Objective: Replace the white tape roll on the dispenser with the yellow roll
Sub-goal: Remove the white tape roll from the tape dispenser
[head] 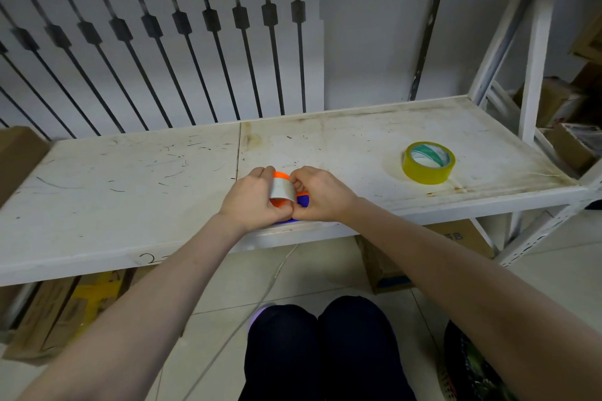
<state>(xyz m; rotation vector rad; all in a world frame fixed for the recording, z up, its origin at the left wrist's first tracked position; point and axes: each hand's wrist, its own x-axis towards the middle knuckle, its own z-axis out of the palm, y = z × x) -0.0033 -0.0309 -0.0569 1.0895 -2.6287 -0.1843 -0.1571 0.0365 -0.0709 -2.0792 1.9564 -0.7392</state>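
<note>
The tape dispenser (302,201), blue with orange parts, rests near the front edge of the white shelf (130,172) and is mostly hidden by my hands. The white tape roll (282,189) sits on it, standing on edge. My left hand (252,197) wraps around the roll's left side. My right hand (321,193) pinches at the roll's right side, over the blue body. The yellow tape roll (428,162) lies flat on the shelf to the right, well apart from both hands.
A radiator (163,42) stands behind the shelf. The shelf's white upright post (537,51) rises at the right. Cardboard boxes (423,257) sit under the shelf and at far right. My knees (319,345) are below, over a tiled floor.
</note>
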